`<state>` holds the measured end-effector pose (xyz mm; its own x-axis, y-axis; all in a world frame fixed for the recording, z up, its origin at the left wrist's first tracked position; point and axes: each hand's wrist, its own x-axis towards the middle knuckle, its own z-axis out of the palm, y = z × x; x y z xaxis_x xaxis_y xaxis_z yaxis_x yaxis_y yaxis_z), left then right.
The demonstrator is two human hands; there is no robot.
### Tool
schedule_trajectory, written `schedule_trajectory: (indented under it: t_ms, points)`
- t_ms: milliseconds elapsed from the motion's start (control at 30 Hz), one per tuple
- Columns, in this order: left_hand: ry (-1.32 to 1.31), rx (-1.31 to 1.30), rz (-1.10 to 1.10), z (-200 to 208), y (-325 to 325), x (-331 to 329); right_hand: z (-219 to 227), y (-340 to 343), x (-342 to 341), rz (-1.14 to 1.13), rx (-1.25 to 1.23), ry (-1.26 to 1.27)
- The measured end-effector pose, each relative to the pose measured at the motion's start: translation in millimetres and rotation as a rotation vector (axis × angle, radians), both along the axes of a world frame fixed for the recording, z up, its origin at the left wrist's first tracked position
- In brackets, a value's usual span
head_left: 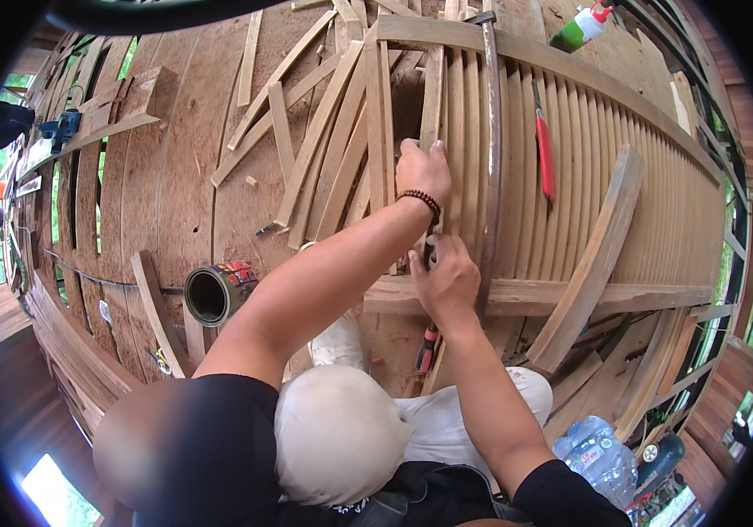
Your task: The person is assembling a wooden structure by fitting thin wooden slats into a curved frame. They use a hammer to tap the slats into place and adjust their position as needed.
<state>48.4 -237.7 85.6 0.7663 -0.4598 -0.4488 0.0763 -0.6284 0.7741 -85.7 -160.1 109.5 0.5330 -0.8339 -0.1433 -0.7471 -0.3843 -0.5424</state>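
A louvred wooden panel [517,294] lies in front of me, its frame filled with many narrow slats. My left hand [425,171], a beaded bracelet at its wrist, closes around a wooden slat [433,97] beside a dark gap near the panel's left end. Below it, at the near frame rail, my right hand [451,277] is closed with thumb and fingers near the slat's lower end; a small dark thing shows there, too hidden to name. A long metal bar clamp [491,149] spans the panel just right of both hands.
A red-handled tool [544,158] and a loose board [591,255] rest on the panel. Loose strips [324,132] are scattered to the left. Nearby are an open can [240,285], a red-and-black-handled tool [426,351], a green-and-white squeeze bottle [580,28] and a large plastic bottle [600,457].
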Motion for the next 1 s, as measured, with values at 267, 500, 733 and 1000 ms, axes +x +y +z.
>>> schedule_trajectory:
  t_ms: [267, 500, 733, 1000]
  points:
    - [-0.031, -0.031, 0.033, -8, 2, 0, -6, 8, -1, -0.015, -0.07, -0.058]
    - [-0.074, -0.034, 0.028, -12, -2, 2, -4, 7, -1, 0.002, -0.043, -0.091]
    - [-0.035, -0.024, 0.024, -9, -5, 8, -3, 7, -1, 0.01, -0.004, -0.057]
    - [-0.003, 0.005, 0.038, -6, -8, 7, -7, 7, -2, 0.011, -0.069, -0.106]
